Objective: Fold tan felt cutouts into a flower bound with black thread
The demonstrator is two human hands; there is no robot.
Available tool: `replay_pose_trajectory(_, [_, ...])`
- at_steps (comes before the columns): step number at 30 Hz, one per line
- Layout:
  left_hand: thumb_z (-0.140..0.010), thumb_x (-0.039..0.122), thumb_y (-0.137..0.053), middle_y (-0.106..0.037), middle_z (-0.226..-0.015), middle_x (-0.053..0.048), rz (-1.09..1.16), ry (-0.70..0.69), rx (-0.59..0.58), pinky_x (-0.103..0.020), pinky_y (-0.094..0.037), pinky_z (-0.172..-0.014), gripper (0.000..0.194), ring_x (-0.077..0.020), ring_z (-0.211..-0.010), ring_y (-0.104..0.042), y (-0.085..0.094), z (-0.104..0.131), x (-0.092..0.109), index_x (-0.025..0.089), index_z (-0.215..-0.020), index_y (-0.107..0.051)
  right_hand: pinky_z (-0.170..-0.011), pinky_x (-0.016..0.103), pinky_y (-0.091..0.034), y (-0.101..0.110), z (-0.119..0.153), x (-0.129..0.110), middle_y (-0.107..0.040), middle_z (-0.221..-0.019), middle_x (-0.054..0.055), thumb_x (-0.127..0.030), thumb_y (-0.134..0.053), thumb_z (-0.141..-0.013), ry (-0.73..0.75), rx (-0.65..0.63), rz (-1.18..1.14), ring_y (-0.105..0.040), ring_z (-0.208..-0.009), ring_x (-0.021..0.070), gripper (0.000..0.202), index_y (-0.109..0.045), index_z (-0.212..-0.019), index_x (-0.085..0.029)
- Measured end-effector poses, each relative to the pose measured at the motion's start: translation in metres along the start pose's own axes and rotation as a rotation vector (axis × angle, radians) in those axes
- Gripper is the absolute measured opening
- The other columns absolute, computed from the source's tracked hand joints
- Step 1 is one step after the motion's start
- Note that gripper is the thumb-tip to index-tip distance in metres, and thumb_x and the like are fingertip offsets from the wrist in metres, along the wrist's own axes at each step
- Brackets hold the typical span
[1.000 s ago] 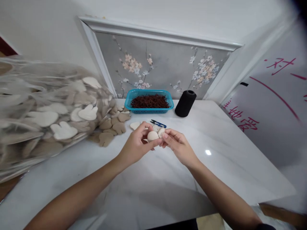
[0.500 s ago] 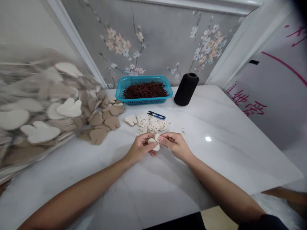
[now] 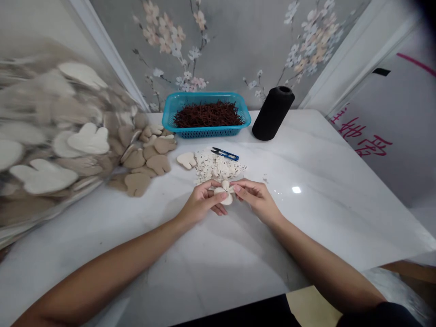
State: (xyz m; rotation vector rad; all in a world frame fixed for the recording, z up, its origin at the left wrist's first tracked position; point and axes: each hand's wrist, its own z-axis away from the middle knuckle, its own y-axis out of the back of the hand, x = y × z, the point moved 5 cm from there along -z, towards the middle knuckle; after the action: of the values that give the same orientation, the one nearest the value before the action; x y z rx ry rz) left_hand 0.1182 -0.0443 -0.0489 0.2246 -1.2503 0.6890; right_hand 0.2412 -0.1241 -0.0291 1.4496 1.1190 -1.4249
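Between my two hands is a cream, petal-shaped felt piece [image 3: 227,198] with rounded lobes. My left hand [image 3: 203,200] is closed on its left side, thumb on top and fingers beneath. My right hand [image 3: 255,196] pinches a lobe at the right edge. Just beyond my fingers lies a heap of small cream scraps [image 3: 218,166]. Blue-handled thread snips [image 3: 225,153] rest at the far side of that heap. A single cream felt cutout [image 3: 186,160] lies left of the scraps.
A clear plastic bag [image 3: 51,150] full of cream and tan cutouts takes up the left side. Tan cutouts [image 3: 158,164] spill from it. At the back stand a blue basket [image 3: 206,132] of dark red-brown strands and a black thread cone [image 3: 273,113].
Both hands stay on the felt piece, which has turned so its lobes spread more openly. The camera view has tilted down, closer to the table.
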Motion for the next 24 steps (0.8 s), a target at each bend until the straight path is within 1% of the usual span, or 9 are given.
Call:
replay_pose_trajectory(4, [-0.066,0.044,-0.072,-0.065,-0.063,0.0,-0.015,-0.005,0.017,-0.018,-0.051,-0.044,0.047,-0.0155,-0.05,-0.064,0.0,0.001,0.0,0.015,-0.093,-0.046,-0.069,0.028,-0.042,0.0,0.001,0.001,-0.063,-0.091,0.004,-0.038,-0.059,-0.085,0.017,-0.003,0.031,-0.055,-0.077,0.0138,0.024,-0.069,-0.099,-0.021])
replay_pose_trajectory(7, [-0.068,0.046,-0.07,-0.065,-0.064,0.0,-0.073,-0.042,0.075,-0.019,-0.052,-0.046,0.045,-0.0143,-0.051,-0.063,0.001,0.004,0.001,0.016,-0.091,-0.046,-0.066,0.027,-0.042,0.006,0.001,0.003,-0.061,-0.1,0.005,-0.04,-0.061,-0.083,-0.037,0.092,0.066,-0.056,-0.076,0.0131,0.033,-0.061,-0.11,-0.02])
replay_pose_trajectory(9, [-0.068,0.046,-0.07,-0.065,-0.065,0.001,-0.157,-0.108,0.17,-0.018,-0.052,-0.049,0.043,-0.0118,-0.052,-0.063,0.005,0.006,0.003,0.016,-0.089,-0.046,-0.062,0.025,-0.042,0.009,0.003,0.003,-0.06,-0.096,0.004,-0.042,-0.063,-0.081,-0.057,0.159,0.095,-0.055,-0.071,0.0116,0.033,-0.059,-0.104,-0.018])
replay_pose_trajectory(11, [-0.068,0.044,-0.07,-0.063,-0.064,0.002,-0.327,-0.264,0.316,-0.015,-0.049,-0.05,0.039,-0.0075,-0.052,-0.059,0.012,0.01,0.009,0.016,-0.083,-0.047,-0.06,0.024,-0.043,0.005,0.005,0.002,-0.06,-0.088,0.003,-0.044,-0.064,-0.08,-0.081,0.141,0.099,-0.055,-0.067,0.0112,0.031,-0.057,-0.094,-0.017])
replay_pose_trajectory(13, [-0.07,0.04,-0.069,-0.06,-0.063,0.003,-0.593,-0.516,0.427,-0.012,-0.045,-0.051,0.033,-0.0037,-0.054,-0.055,0.013,0.017,0.019,0.015,-0.078,-0.05,-0.065,0.025,-0.046,-0.006,0.009,0.003,-0.061,-0.087,0.003,-0.043,-0.067,-0.078,-0.112,0.048,0.055,-0.058,-0.072,0.0128,0.032,-0.057,-0.092,-0.017])
replay_pose_trajectory(16, [-0.074,0.032,-0.067,-0.06,-0.07,0.002,-0.981,-0.921,0.403,-0.011,-0.041,-0.052,0.021,-0.0021,-0.06,-0.054,0.0,0.03,0.029,0.015,-0.076,-0.053,-0.076,0.029,-0.05,-0.022,0.015,0.004,-0.063,-0.095,0.004,-0.037,-0.074,-0.071,-0.126,-0.061,-0.055,-0.062,-0.087,0.0167,0.036,-0.058,-0.096,-0.018])
replay_pose_trajectory(18, [-0.074,0.031,-0.067,-0.061,-0.077,0.001,-1.112,-1.044,0.368,-0.011,-0.039,-0.051,0.023,-0.0028,-0.064,-0.055,-0.007,0.035,0.029,0.016,-0.08,-0.052,-0.08,0.031,-0.051,-0.026,0.017,0.004,-0.065,-0.094,0.005,-0.033,-0.076,-0.069,-0.135,-0.082,-0.115,-0.062,-0.091,0.0183,0.036,-0.058,-0.096,-0.018])
replay_pose_trajectory(21, [-0.069,0.045,-0.069,-0.059,-0.081,0.0,-1.195,-0.981,0.374,-0.014,-0.039,-0.05,0.039,-0.0043,-0.065,-0.055,-0.011,0.036,0.029,0.017,-0.088,-0.051,-0.08,0.032,-0.052,-0.026,0.016,0.004,-0.064,-0.102,0.006,-0.033,-0.071,-0.076,-0.168,-0.132,-0.214,-0.063,-0.092,0.0185,0.031,-0.06,-0.102,-0.019])
replay_pose_trajectory(24, [-0.066,0.055,-0.068,-0.058,-0.081,0.001,-1.204,-0.921,0.34,-0.015,-0.04,-0.05,0.048,-0.0046,-0.062,-0.052,-0.014,0.035,0.028,0.017,-0.092,-0.051,-0.09,0.035,-0.05,-0.024,0.014,0.003,-0.06,-0.111,0.006,-0.033,-0.064,-0.083,-0.178,-0.214,-0.327,-0.061,-0.099,0.0187,0.025,-0.062,-0.104,-0.02])
